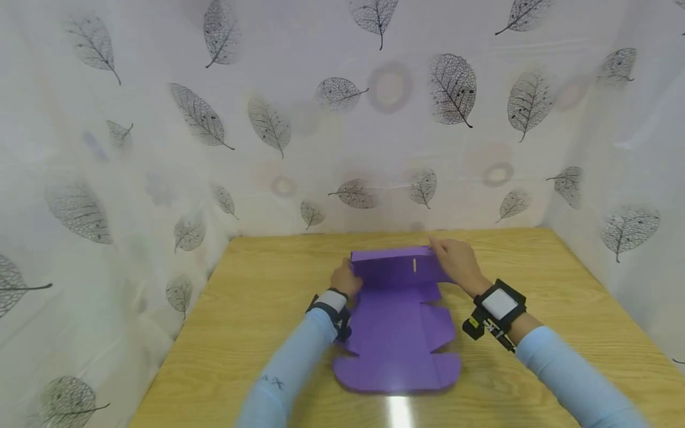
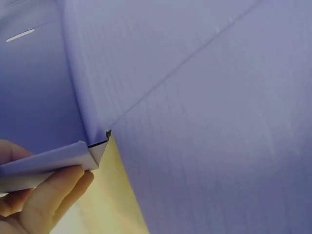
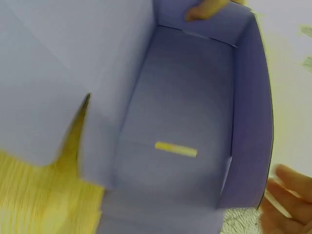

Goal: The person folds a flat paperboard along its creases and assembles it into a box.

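A purple cardboard box blank (image 1: 393, 324), partly folded, lies on the table with its far panel raised and a narrow flap bent along the top. My left hand (image 1: 346, 279) grips the folded side wall at the far left; in the left wrist view its fingers (image 2: 53, 195) lie along the wall's outer face. At the far right corner is my right hand (image 1: 457, 258). Its fingers (image 3: 287, 202) are slightly bent beside the outside of the long wall's end in the right wrist view, with no clear pinch on it. The right end flap hangs unfolded there.
The wooden table (image 1: 257, 297) carries the blank, whose side flaps and rounded front tabs lie spread toward me. A slot (image 3: 175, 149) pierces the raised panel. A pale curtain (image 1: 321, 142) with leaf prints hangs behind and at both sides of the table.
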Demonstrator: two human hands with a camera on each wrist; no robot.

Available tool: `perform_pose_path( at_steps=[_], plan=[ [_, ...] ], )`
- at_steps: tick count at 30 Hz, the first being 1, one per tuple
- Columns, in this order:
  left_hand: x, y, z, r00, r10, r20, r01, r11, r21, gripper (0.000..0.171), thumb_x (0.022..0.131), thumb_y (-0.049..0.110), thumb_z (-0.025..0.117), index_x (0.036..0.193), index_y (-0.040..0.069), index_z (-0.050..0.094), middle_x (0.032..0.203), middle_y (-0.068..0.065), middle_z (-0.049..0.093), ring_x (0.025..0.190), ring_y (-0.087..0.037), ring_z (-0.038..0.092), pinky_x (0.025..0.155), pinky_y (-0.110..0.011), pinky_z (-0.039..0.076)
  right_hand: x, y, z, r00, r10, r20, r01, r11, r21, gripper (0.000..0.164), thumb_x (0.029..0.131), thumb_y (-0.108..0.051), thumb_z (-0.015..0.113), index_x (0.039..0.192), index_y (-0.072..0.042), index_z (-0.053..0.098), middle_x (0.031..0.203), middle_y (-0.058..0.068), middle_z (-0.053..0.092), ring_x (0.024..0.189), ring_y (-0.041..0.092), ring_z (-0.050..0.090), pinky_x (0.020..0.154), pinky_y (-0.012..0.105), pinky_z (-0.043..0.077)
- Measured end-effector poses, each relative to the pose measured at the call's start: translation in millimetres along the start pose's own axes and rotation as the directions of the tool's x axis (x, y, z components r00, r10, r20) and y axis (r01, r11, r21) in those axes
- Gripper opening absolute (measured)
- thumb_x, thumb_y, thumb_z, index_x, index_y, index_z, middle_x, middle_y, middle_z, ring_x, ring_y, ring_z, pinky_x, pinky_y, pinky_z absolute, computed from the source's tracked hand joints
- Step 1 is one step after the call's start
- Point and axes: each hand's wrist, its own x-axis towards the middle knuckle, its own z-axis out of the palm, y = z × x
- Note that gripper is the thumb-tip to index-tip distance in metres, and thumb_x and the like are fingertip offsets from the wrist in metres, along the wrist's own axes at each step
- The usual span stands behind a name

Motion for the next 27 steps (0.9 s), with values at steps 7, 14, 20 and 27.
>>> perform_pose_path(
  at_steps=[7, 14, 20, 27],
  plan=[
    [-14.2, 27.1, -29.4, 0.999, 0.002, 0.054, -0.002, 1.0, 0.003, 0.042, 0.075, 0.006, 0.056, 0.114, -0.006, 0.048, 0.105, -0.026, 0.062, 0.098, -0.039, 0.06, 0.082, -0.046, 0.05, -21, 1, -4, 0.979, 0.06, 0.195, -0.082, 0.991, 0.103, 0.052, 0.099, -0.035, 0.036, 0.064, 0.0, 0.049, 0.05, 0.0, 0.036, 0.048, 0.009, 0.026, 0.048, 0.023, 0.028],
    [-13.2, 28.6, -24.5, 0.996, -0.016, 0.083, 0.018, 1.0, -0.017, 0.042, 0.073, 0.005, 0.058, 0.113, -0.007, 0.048, 0.101, -0.027, 0.062, 0.086, -0.037, 0.063, 0.065, -0.039, 0.053, -37, -4, 12, 0.954, -0.01, 0.3, -0.065, 0.969, 0.238, 0.043, 0.096, -0.018, 0.046, 0.13, 0.008, 0.043, 0.128, 0.026, 0.05, 0.1, 0.035, 0.062, 0.082, 0.04, 0.051],
    [-10.9, 25.4, -26.3, 0.995, -0.025, 0.093, 0.026, 1.0, -0.011, 0.042, 0.074, 0.006, 0.058, 0.113, -0.005, 0.048, 0.101, -0.025, 0.062, 0.085, -0.035, 0.062, 0.064, -0.037, 0.053, -35, -8, 11, 0.959, -0.02, 0.281, -0.051, 0.968, 0.244, 0.042, 0.093, -0.012, 0.049, 0.13, 0.009, 0.044, 0.125, 0.026, 0.053, 0.109, 0.041, 0.056, 0.088, 0.049, 0.048],
    [-11.1, 22.3, -36.1, 0.998, -0.006, 0.068, 0.005, 1.0, 0.016, 0.05, 0.073, 0.006, 0.057, 0.12, -0.007, 0.046, 0.109, -0.028, 0.061, 0.1, -0.04, 0.059, 0.083, -0.045, 0.05, -32, 6, -8, 0.959, 0.041, 0.281, -0.098, 0.977, 0.19, 0.038, 0.094, -0.011, 0.044, 0.128, 0.005, 0.049, 0.125, 0.025, 0.055, 0.087, 0.032, 0.064, 0.066, 0.034, 0.052]
  ],
)
